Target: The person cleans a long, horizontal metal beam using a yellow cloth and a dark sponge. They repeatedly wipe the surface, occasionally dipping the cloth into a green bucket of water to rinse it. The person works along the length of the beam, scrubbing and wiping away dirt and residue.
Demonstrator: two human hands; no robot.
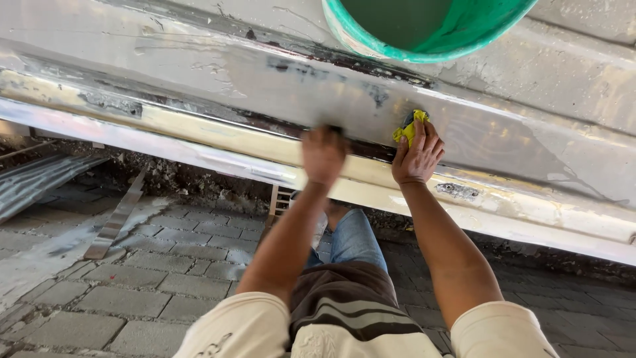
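Left hand (323,154): raised to the lower edge of the long white metal panel (199,86), back of the hand toward the camera, blurred. A small dark object (336,129) shows at the fingertips against the dark seam; its kind cannot be made out. Grip: cannot tell whether the fingers are spread or closed.

Right hand (417,158): pressed flat against the same panel, just right of the left hand, the two apart. Grip: fingers curled and closed over a crumpled yellow cloth (410,126), holding it against the panel face. A bit of dark material shows at the cloth's upper left edge.

White metal panel: runs slantwise across the view from upper left to lower right, glossy, streaked with grey patches and dark brown marks along a seam. A cream-coloured ledge (199,126) runs below the seam, with a paler strip under it.

Green bucket (430,30): at top centre, above the right hand, rim smeared with white; only its lower part is in view.

Paved floor (132,278): grey interlocking blocks. A metal strip (116,219) lies on it at left, beside corrugated sheeting (33,182).

Person: cream sleeves, dark striped garment, blue jeans (354,238).
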